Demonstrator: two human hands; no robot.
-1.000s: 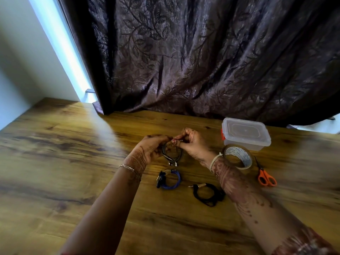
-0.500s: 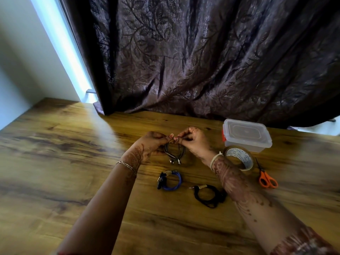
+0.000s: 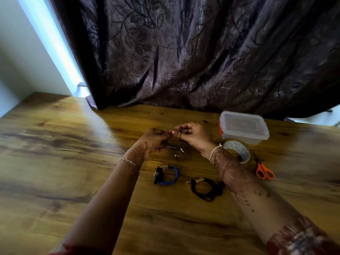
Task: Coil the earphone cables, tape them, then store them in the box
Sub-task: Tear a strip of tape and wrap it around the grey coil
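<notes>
1. Above the middle of the desk (image 3: 73, 162), the left hand (image 3: 154, 140) and right hand (image 3: 195, 134) meet fingertip to fingertip, both pinched shut on a dark earphone cable (image 3: 174, 147).
2. The left fingers (image 3: 165, 134) are pressed together on the coil's upper edge; the right fingers (image 3: 184, 128) nip a thin straight end of it, held level between the hands.
3. The cable hangs as a small glossy loop below the hands, with two rounded metallic earbuds dangling at 6 o'clock of it.
4. At 6 o'clock from the hands a blue coiled cable (image 3: 168, 176) lies flat on the wood; at 4 o'clock a matt black coiled cable (image 3: 207, 188) lies beside the right forearm.
5. At 3 o'clock stands a clear plastic box (image 3: 243, 126), rectangular with rounded corners, lid on; just in front of it lean a tape roll (image 3: 238, 150) and orange-handled scissors (image 3: 263, 169).
6. A dark leaf-patterned curtain (image 3: 202, 52) hangs behind the grained, shiny desk.
7. Compared with half a second ago, the hands sit slightly higher and the loop hangs smaller, with the straight end pulled out further.
</notes>
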